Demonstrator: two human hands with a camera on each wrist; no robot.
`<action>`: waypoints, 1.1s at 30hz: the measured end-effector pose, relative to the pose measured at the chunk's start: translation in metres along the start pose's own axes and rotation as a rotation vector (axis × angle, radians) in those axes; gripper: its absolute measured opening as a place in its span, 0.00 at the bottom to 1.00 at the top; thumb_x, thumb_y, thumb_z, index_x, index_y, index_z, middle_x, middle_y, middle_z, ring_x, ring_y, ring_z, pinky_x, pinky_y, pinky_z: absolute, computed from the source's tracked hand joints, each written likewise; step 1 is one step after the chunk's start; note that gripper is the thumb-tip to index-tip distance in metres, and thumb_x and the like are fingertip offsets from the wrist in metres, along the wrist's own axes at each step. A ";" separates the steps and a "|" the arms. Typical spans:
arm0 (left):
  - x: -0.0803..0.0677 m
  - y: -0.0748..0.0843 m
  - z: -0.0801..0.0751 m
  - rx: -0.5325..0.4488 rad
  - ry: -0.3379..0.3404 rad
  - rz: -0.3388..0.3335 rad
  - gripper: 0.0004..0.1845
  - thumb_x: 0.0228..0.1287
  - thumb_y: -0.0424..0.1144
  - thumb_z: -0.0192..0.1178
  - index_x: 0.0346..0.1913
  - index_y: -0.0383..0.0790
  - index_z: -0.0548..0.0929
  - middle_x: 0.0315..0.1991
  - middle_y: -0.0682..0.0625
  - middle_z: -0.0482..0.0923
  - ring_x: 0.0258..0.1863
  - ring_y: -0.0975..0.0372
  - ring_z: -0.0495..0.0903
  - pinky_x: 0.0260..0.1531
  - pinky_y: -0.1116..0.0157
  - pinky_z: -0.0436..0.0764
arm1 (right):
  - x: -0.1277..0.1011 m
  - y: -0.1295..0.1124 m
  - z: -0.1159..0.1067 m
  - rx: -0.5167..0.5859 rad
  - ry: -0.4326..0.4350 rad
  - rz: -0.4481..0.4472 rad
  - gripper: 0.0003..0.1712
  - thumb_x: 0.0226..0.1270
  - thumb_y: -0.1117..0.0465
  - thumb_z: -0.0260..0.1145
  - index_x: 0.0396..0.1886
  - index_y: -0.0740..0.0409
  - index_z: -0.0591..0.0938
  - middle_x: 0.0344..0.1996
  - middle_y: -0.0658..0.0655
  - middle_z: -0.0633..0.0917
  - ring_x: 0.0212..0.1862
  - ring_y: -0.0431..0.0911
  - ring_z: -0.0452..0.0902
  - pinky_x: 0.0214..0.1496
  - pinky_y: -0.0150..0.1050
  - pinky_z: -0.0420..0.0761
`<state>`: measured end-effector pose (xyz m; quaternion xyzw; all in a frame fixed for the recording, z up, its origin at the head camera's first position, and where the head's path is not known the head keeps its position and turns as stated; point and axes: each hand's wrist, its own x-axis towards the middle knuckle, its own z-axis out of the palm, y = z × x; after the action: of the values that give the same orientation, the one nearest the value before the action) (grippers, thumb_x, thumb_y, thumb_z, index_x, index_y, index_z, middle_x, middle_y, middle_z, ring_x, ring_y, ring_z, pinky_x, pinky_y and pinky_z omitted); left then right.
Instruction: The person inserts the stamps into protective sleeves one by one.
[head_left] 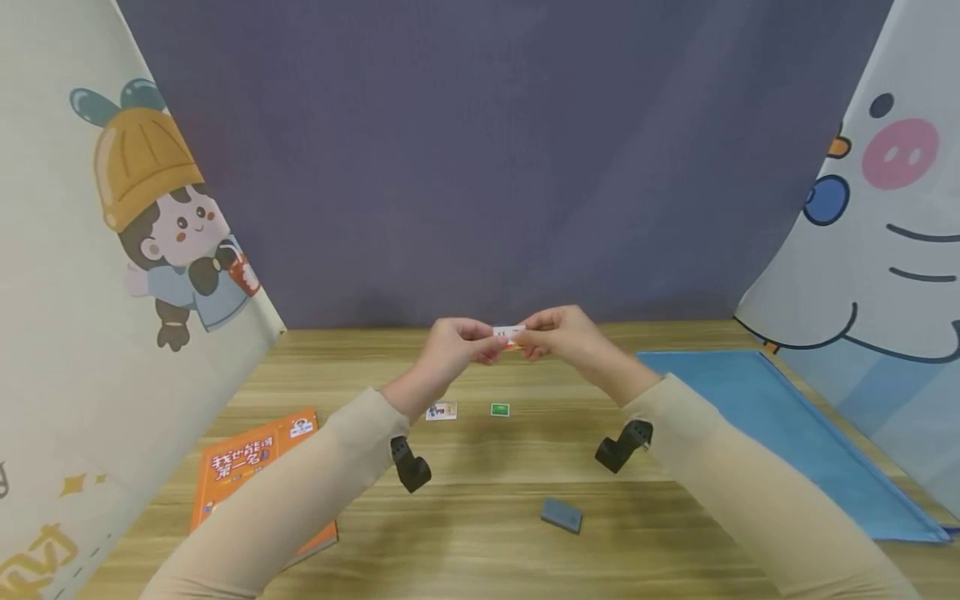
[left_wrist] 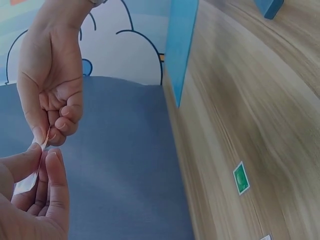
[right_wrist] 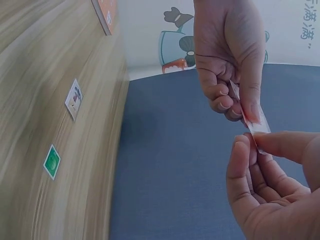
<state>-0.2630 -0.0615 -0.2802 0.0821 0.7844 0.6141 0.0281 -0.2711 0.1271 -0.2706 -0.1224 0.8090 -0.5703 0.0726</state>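
Note:
Above the far part of the wooden table, both hands pinch a small, thin white card (head_left: 508,332) with orange along its lower edge. My left hand (head_left: 452,346) has thumb and fingers on its left end. My right hand (head_left: 564,335) holds the right end the same way, the two thumbs close together. Seen from the left wrist, the card (left_wrist: 27,182) is nearly edge-on and looks slightly bent. Its print is too small to read. Below the hands lie a small green card (head_left: 500,410) with a white border and a white picture card (head_left: 442,411).
A small blue-grey block (head_left: 562,516) lies nearer on the table (head_left: 480,550). An orange book (head_left: 247,454) is at the left, partly under the left sleeve. At the right lies a blue mat (head_left: 780,442). A dark curtain (head_left: 495,167) hangs behind the table.

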 end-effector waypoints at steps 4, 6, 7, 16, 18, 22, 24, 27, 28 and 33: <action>0.000 -0.002 0.000 -0.009 -0.003 0.005 0.11 0.60 0.37 0.68 0.39 0.31 0.85 0.39 0.37 0.86 0.29 0.63 0.84 0.41 0.64 0.86 | 0.000 0.000 0.002 0.017 -0.007 -0.001 0.15 0.66 0.61 0.67 0.46 0.68 0.81 0.30 0.52 0.86 0.33 0.45 0.82 0.45 0.39 0.86; 0.000 -0.002 0.000 -0.015 0.002 0.015 0.10 0.60 0.37 0.68 0.39 0.31 0.85 0.37 0.38 0.86 0.29 0.62 0.84 0.40 0.64 0.86 | 0.001 0.001 0.002 0.028 -0.012 -0.003 0.15 0.66 0.61 0.67 0.47 0.68 0.81 0.30 0.52 0.86 0.35 0.47 0.83 0.46 0.40 0.85; 0.000 -0.002 0.000 -0.016 0.004 0.021 0.10 0.60 0.36 0.68 0.39 0.31 0.85 0.36 0.39 0.86 0.29 0.63 0.84 0.40 0.63 0.86 | 0.001 0.001 0.002 0.036 -0.015 -0.003 0.16 0.66 0.60 0.67 0.47 0.68 0.81 0.31 0.53 0.86 0.36 0.49 0.83 0.46 0.40 0.85; 0.001 0.000 -0.002 -0.034 0.019 0.036 0.09 0.59 0.33 0.68 0.39 0.30 0.85 0.34 0.41 0.86 0.27 0.61 0.84 0.37 0.64 0.86 | -0.001 0.008 -0.005 0.144 -0.066 -0.018 0.21 0.69 0.61 0.64 0.55 0.72 0.76 0.45 0.62 0.83 0.41 0.45 0.83 0.51 0.38 0.84; 0.001 -0.001 -0.002 -0.034 0.016 0.028 0.09 0.60 0.34 0.68 0.39 0.30 0.85 0.34 0.40 0.86 0.27 0.62 0.84 0.37 0.65 0.86 | -0.001 0.008 -0.006 0.144 -0.065 -0.013 0.21 0.69 0.60 0.64 0.55 0.72 0.76 0.43 0.61 0.83 0.40 0.44 0.82 0.52 0.40 0.84; 0.000 -0.002 -0.002 -0.037 0.003 0.022 0.09 0.60 0.36 0.68 0.38 0.31 0.85 0.34 0.41 0.86 0.28 0.62 0.83 0.40 0.62 0.86 | -0.002 0.008 -0.005 0.142 -0.068 -0.010 0.21 0.70 0.60 0.63 0.54 0.72 0.76 0.41 0.59 0.83 0.40 0.43 0.82 0.50 0.38 0.84; 0.000 -0.002 -0.002 -0.042 -0.003 0.017 0.09 0.61 0.37 0.67 0.37 0.32 0.85 0.34 0.43 0.86 0.29 0.62 0.83 0.42 0.62 0.86 | -0.002 0.008 -0.005 0.152 -0.070 -0.012 0.20 0.70 0.61 0.63 0.53 0.72 0.76 0.41 0.58 0.83 0.41 0.44 0.82 0.49 0.37 0.84; -0.001 -0.001 -0.002 -0.042 -0.013 0.023 0.10 0.62 0.39 0.67 0.37 0.32 0.85 0.35 0.42 0.86 0.31 0.62 0.83 0.44 0.60 0.85 | -0.002 0.007 -0.004 0.166 -0.076 -0.021 0.18 0.70 0.62 0.62 0.52 0.72 0.77 0.39 0.56 0.83 0.42 0.45 0.81 0.49 0.37 0.84; -0.001 -0.001 -0.002 -0.035 -0.013 0.028 0.10 0.62 0.39 0.67 0.37 0.32 0.85 0.35 0.43 0.86 0.31 0.62 0.83 0.44 0.59 0.85 | -0.002 0.007 -0.004 0.170 -0.077 -0.024 0.18 0.71 0.62 0.61 0.52 0.72 0.77 0.38 0.55 0.83 0.41 0.45 0.81 0.49 0.37 0.84; -0.001 0.000 -0.002 -0.034 -0.014 0.037 0.10 0.61 0.39 0.68 0.35 0.32 0.85 0.30 0.47 0.84 0.28 0.62 0.82 0.49 0.51 0.83 | -0.001 0.006 -0.002 0.188 -0.069 -0.034 0.15 0.70 0.63 0.61 0.49 0.71 0.77 0.35 0.53 0.83 0.40 0.44 0.81 0.49 0.38 0.84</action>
<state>-0.2620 -0.0634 -0.2798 0.1005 0.7719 0.6273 0.0236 -0.2714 0.1317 -0.2758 -0.1483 0.7469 -0.6401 0.1021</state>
